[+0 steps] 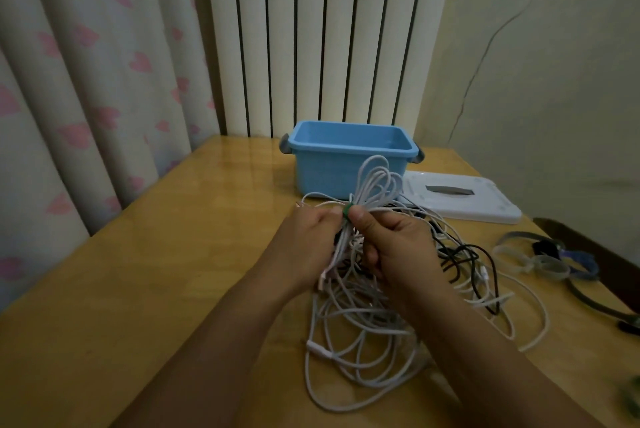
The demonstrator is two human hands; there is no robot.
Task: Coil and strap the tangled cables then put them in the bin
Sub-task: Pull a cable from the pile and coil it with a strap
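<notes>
- The left hand [313, 240] grips the white coiled cable [377, 181] just below its waist, fingers curled round the strands. Keep that grip firm, so the loops fanning out above the knuckles do not slip.
- Between the two thumbs sits the green strap [347, 212], wound round the coil's middle.
- The right hand [391, 247] pinches the strap with its thumb. I judge it should pull snug and press the end flat.
- Under both wrists lies the tangle of loose cables [381, 334], white and black, not yet coiled.
- Beyond the fingertips stands the blue bin [349, 155], open; spare straps [540, 261] lie right of the right hand.
</notes>
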